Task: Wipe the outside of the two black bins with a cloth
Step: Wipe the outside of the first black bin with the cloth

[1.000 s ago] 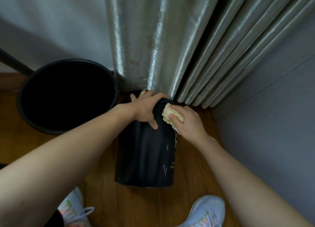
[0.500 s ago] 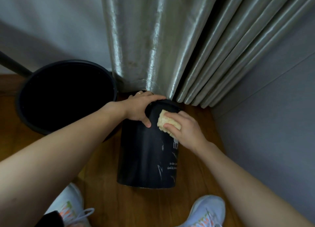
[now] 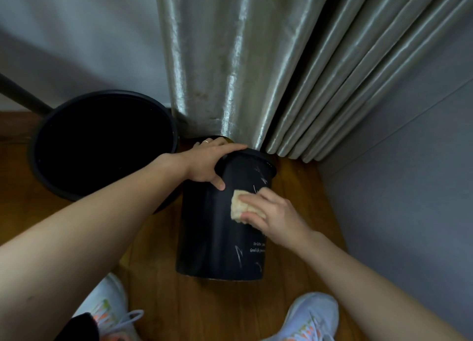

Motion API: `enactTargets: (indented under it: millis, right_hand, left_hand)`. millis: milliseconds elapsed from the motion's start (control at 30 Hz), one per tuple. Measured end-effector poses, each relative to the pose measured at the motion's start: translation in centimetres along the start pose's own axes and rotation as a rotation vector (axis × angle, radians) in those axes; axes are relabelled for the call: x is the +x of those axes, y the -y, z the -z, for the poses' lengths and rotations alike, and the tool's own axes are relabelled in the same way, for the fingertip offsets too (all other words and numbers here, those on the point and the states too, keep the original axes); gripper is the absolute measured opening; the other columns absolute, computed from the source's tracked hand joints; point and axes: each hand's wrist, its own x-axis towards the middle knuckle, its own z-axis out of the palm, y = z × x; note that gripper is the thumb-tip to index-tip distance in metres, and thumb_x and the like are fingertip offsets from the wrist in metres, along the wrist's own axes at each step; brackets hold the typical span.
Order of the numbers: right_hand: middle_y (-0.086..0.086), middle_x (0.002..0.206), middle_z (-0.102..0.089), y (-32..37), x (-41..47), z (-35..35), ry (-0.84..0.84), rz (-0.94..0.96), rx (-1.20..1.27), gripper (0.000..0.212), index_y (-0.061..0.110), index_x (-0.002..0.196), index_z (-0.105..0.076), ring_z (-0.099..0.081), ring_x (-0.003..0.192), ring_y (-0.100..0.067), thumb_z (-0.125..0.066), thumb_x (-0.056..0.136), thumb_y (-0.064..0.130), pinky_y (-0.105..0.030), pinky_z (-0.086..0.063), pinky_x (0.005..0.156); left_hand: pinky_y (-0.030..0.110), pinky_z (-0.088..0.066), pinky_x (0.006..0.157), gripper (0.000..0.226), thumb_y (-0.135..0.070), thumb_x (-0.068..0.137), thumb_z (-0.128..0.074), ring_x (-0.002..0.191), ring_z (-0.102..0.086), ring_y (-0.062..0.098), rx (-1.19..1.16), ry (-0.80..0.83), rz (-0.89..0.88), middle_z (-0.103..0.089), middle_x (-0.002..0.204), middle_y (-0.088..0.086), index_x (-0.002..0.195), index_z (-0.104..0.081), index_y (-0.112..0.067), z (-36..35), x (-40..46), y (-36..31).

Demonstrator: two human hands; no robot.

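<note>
The smaller black bin (image 3: 217, 238) stands on the wooden floor (image 3: 158, 297), tilted away from the person so that its side faces the camera, its rim near the foot of the curtain (image 3: 230, 59). The left hand (image 3: 207, 164) grips the bin's rim from the near left side, fingers curled over the top edge and thumb pressed down on the outer wall; a ring shows on one finger. The right hand (image 3: 271, 215) presses a folded pale yellow cloth (image 3: 239, 206) flat against the upper part of the bin's side, the fingers lying over the cloth and pinching it, just below and to the right of the left thumb.

The larger black bin (image 3: 102, 146) stands upright to the left, its open mouth facing up, its wall just beside the smaller one behind the left forearm. A dark rod (image 3: 23, 97) slants down to it from the left edge.

The shiny grey curtain hangs in folds to the floor in the corner, between a pale wall (image 3: 64, 46) on the left and a grey wall (image 3: 409, 187) on the right. Two white trainers (image 3: 307, 320) with orange and green marks show at the bottom.

The smaller bin bears white sketchy marks and two lines of small white writing low on its side; it begins "No better" and "Good Life", the rest too small to read.
</note>
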Motion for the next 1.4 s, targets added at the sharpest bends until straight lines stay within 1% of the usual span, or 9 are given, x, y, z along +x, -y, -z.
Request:
enactTargets:
  millis: [100,267,500,667,733,833,967,1167,1400]
  right_hand:
    - [0.001,0.098,-0.052,-0.6,0.5,0.4,0.019,0.014,-0.040,0.041,0.024,0.128,-0.063,-0.056,0.084,-0.018,-0.060,0.092,0.043,-0.030,-0.048,0.070]
    - [-0.001,0.105,-0.055,-1.0,2.5,0.7,-0.144,-0.185,-0.048,0.039,0.027,0.129,-0.061,-0.058,0.093,-0.023,-0.064,0.092,0.037,-0.037,-0.049,0.080]
    - [-0.002,0.094,-0.052,0.5,-0.9,-0.4,0.085,0.141,-0.020,0.036,0.025,0.122,-0.063,-0.057,0.078,-0.020,-0.057,0.091,0.041,-0.032,-0.051,0.064]
    - [-0.001,0.107,-0.051,0.5,3.1,0.6,-0.086,-0.150,-0.061,0.040,0.030,0.134,-0.057,-0.056,0.096,-0.024,-0.061,0.094,0.037,-0.032,-0.046,0.079]
    - [-0.002,0.108,-0.052,0.7,3.4,0.3,-0.097,-0.172,-0.071,0.041,0.030,0.133,-0.057,-0.056,0.097,-0.025,-0.061,0.093,0.039,-0.033,-0.045,0.080]
    - [-0.002,0.103,-0.052,1.0,0.7,-0.4,-0.015,-0.023,-0.038,0.040,0.028,0.129,-0.060,-0.058,0.088,-0.024,-0.057,0.092,0.044,-0.037,-0.051,0.074]
    - [-0.001,0.098,-0.052,0.6,-2.2,-0.8,0.146,0.125,-0.045,0.041,0.026,0.126,-0.060,-0.055,0.080,-0.016,-0.049,0.093,0.048,-0.030,-0.051,0.065]
    - [0.002,0.100,-0.053,-0.3,-0.3,-0.9,-0.141,-0.139,0.026,0.036,0.025,0.127,-0.062,-0.056,0.087,-0.017,-0.064,0.092,0.036,-0.033,-0.049,0.074]
    - [-0.002,0.094,-0.052,0.7,-4.2,-2.6,0.063,0.221,-0.008,0.031,0.024,0.124,-0.056,-0.055,0.075,-0.016,-0.058,0.095,0.037,-0.024,-0.047,0.064]
  left_hand:
    - [0.056,-0.022,0.111,0.112,-0.038,0.064,-0.086,0.128,-0.031,0.029,0.012,0.005,-0.012,-0.035,0.140,-0.002,0.148,-0.014,-0.050,-0.3,0.3,0.0]
    - [0.058,-0.020,0.112,0.112,-0.038,0.064,-0.086,0.133,-0.029,0.029,0.009,0.007,-0.014,-0.033,0.143,-0.002,0.148,-0.013,-0.051,-0.3,0.4,0.0]
    - [0.054,-0.020,0.114,0.114,-0.035,0.063,-0.088,0.135,-0.028,0.032,0.002,-0.014,-0.023,-0.031,0.149,0.003,0.150,-0.015,-0.047,-0.2,0.1,0.6]
    - [0.053,-0.019,0.115,0.113,-0.034,0.064,-0.087,0.136,-0.026,0.030,-0.007,-0.006,-0.027,-0.029,0.150,0.001,0.149,-0.014,-0.048,-0.2,-0.1,0.4]
    - [0.053,-0.019,0.115,0.112,-0.033,0.065,-0.087,0.136,-0.026,0.029,-0.011,-0.005,-0.026,-0.029,0.150,0.000,0.150,-0.014,-0.048,-0.2,-0.1,0.3]
    - [0.054,-0.019,0.115,0.112,-0.033,0.065,-0.087,0.136,-0.026,0.030,-0.016,-0.004,-0.024,-0.029,0.150,0.001,0.150,-0.014,-0.048,-0.1,-0.2,0.6]
    - [0.054,-0.018,0.115,0.113,-0.034,0.063,-0.087,0.138,-0.025,0.030,-0.014,-0.015,-0.024,-0.028,0.151,0.000,0.149,-0.015,-0.049,-0.3,-0.2,0.9]
    - [0.055,-0.019,0.114,0.113,-0.033,0.065,-0.087,0.137,-0.025,0.030,-0.011,-0.008,-0.021,-0.028,0.150,0.000,0.149,-0.015,-0.048,-0.2,-0.2,0.4]
    - [0.051,-0.018,0.116,0.113,-0.031,0.063,-0.088,0.137,-0.026,0.029,-0.029,-0.025,-0.023,-0.030,0.150,0.001,0.150,-0.016,-0.046,-0.3,-0.4,0.9]
